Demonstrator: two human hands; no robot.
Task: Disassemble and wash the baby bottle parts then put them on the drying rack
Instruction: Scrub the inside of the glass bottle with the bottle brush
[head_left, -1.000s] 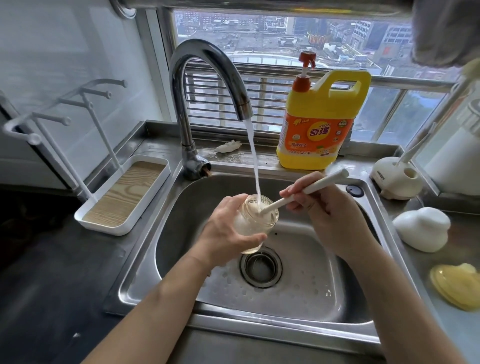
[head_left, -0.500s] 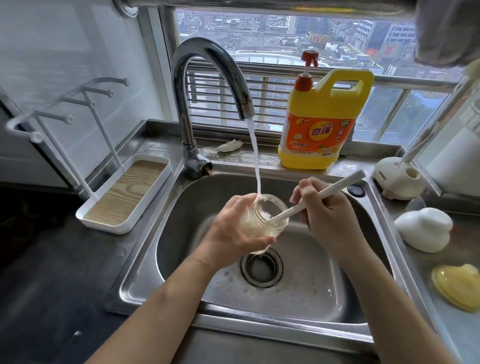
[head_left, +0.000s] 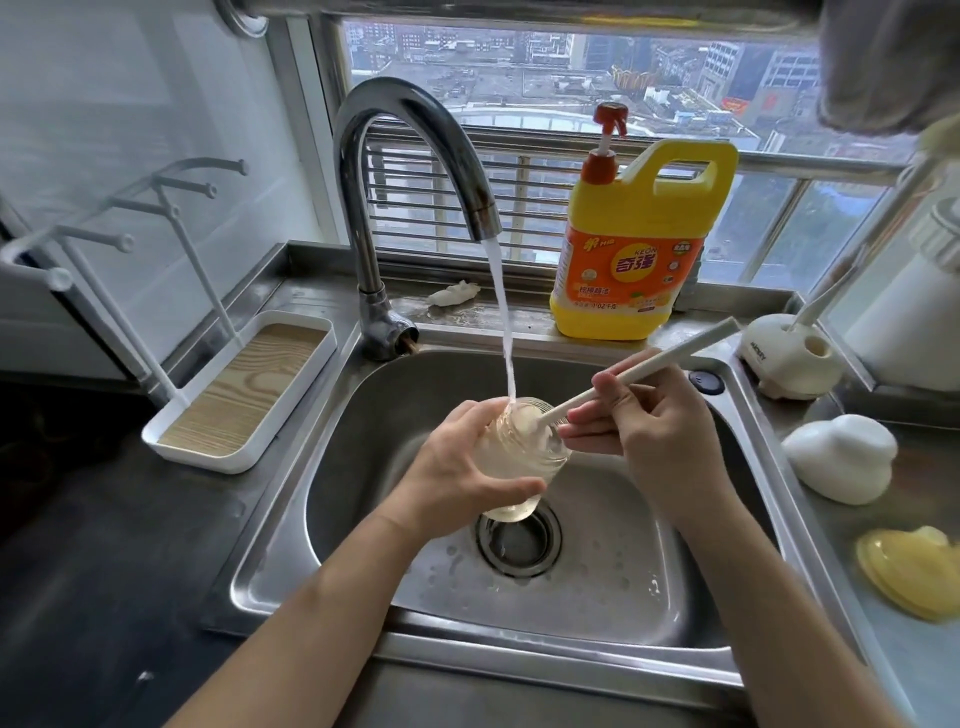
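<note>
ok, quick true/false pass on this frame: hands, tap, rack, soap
1. The left hand grips the bottle. True.
2. The tap is off. False: water runs into the bottle's mouth.
3. The right hand holds a brush whose head is inside the bottle. True.
4. The drying rack stands right of the sink. False: it stands on the left.
5. The detergent jug lies on its side. False: it stands upright behind the sink.

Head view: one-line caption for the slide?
Left hand holds the clear bottle under the running faucet; right hand holds a white brush dipped into its mouth.
</note>
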